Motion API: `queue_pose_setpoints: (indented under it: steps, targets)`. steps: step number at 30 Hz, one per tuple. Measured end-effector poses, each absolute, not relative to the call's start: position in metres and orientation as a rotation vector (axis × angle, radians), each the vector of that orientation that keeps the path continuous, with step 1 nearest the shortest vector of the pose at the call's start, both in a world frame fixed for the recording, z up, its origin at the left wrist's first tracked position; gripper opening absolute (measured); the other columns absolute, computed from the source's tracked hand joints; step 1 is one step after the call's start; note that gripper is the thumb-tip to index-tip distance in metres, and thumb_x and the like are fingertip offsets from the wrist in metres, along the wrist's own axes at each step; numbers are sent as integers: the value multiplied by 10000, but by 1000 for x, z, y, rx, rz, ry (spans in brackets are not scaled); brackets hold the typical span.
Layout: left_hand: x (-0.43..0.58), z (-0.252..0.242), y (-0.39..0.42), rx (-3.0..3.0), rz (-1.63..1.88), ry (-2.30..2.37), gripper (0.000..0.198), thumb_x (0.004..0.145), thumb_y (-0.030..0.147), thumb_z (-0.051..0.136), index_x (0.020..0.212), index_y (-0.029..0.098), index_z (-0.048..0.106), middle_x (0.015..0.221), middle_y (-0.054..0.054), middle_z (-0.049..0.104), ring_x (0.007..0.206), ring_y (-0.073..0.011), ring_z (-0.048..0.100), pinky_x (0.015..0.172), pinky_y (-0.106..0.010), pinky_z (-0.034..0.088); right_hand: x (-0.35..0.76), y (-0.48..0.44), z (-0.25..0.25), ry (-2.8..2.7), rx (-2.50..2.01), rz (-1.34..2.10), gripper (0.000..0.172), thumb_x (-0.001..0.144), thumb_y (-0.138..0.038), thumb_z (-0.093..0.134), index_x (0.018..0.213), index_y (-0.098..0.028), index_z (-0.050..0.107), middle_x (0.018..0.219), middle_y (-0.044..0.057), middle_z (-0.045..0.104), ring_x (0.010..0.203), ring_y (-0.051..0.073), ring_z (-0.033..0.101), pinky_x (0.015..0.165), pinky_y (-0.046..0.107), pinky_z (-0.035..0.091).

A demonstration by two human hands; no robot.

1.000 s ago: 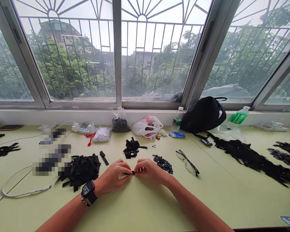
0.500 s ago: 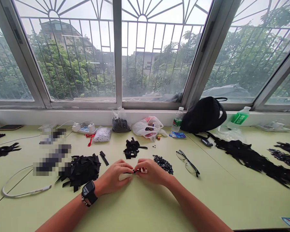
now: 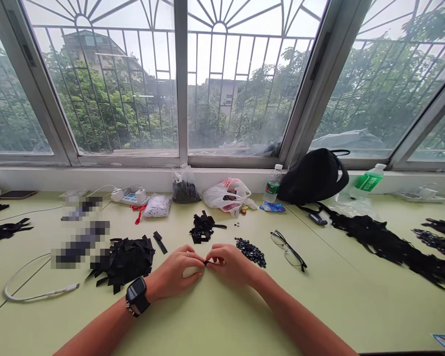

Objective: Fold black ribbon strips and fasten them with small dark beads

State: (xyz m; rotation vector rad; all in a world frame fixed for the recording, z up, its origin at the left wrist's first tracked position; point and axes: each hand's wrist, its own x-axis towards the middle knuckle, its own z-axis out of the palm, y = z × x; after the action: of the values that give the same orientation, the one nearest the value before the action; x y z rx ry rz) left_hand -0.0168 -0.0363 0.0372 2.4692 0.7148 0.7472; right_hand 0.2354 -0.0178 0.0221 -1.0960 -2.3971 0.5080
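Note:
My left hand (image 3: 178, 269), with a watch on its wrist, and my right hand (image 3: 230, 265) meet fingertip to fingertip above the table. A small black fabric strip (image 3: 206, 263) is pinched between them, mostly covered by the fingers. Beside my left wrist lies a large heap of black strips (image 3: 128, 259), with one single strip (image 3: 159, 243) apart from it. Just right of my right hand is a pile of small, shiny dark rings (image 3: 250, 251). Behind the hands sits a smaller heap of black strips (image 3: 203, 227), some showing round fittings.
Eyeglasses (image 3: 289, 250) lie right of the rings. Along the window stand a plastic bottle (image 3: 272, 184), a white plastic bag (image 3: 228, 197), a black bag (image 3: 313, 177) and a power strip (image 3: 129, 197). A white cable (image 3: 40, 297) curls at left; a long row of black strips (image 3: 389, 242) stretches rightward.
My fingers have shifted very slightly around the black strip, and less of it shows between them. Everything on the table stays in place.

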Motion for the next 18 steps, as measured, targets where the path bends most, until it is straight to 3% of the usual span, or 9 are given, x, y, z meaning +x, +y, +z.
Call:
queue_pose_setpoints:
  steps: [10,18]
  targets:
    - [-17,40,-37,2453,755,675,232,980,242,651,1164,268,790,1119,-70,791,1068,-253,647,973,-382,533,233,-20,20,-2392,-1082,456,209,851,-127,652,939,-230,811,828,15,726,683,132,607,662,236,404]
    - [-17,39,-37,2467,735,705,225,994,245,645,1158,269,796,1197,-64,771,1110,-254,625,1011,-384,518,232,-21,24,-2392,-1093,463,194,859,-136,643,921,-227,803,807,8,719,670,123,588,650,232,387]
